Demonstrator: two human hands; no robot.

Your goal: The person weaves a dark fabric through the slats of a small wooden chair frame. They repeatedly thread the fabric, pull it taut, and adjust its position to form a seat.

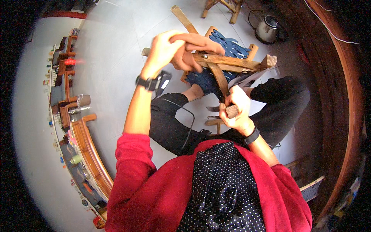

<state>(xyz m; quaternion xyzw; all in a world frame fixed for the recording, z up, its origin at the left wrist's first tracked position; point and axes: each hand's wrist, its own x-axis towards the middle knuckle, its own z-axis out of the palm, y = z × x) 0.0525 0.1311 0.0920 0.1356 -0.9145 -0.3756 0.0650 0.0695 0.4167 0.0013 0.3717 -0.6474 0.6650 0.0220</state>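
A folding wooden stool frame (pixel 228 60) with crossed legs lies between my knees, a bolt showing where two bars meet. Dark blue woven strips (pixel 228 43) stretch across parts of it. My left hand (pixel 166 48), raised over the frame's left side, is closed on a brown cloth (pixel 201 40) whose loose end hangs over a bar. Nearer to me, my right hand (pixel 237 108) wraps round a wooden bar (pixel 232 111), its cut end poking out of the fist. A thin grey sheet (pixel 247 79) stands just beyond that hand; what it is I cannot tell.
An electric kettle (pixel 267 30) stands on the floor at the far right. Part of another wooden stool (pixel 224 7) shows at the top. Wooden furniture (pixel 87 150) lines the left side, with small items along it. A dark wooden edge (pixel 349 116) runs down the right.
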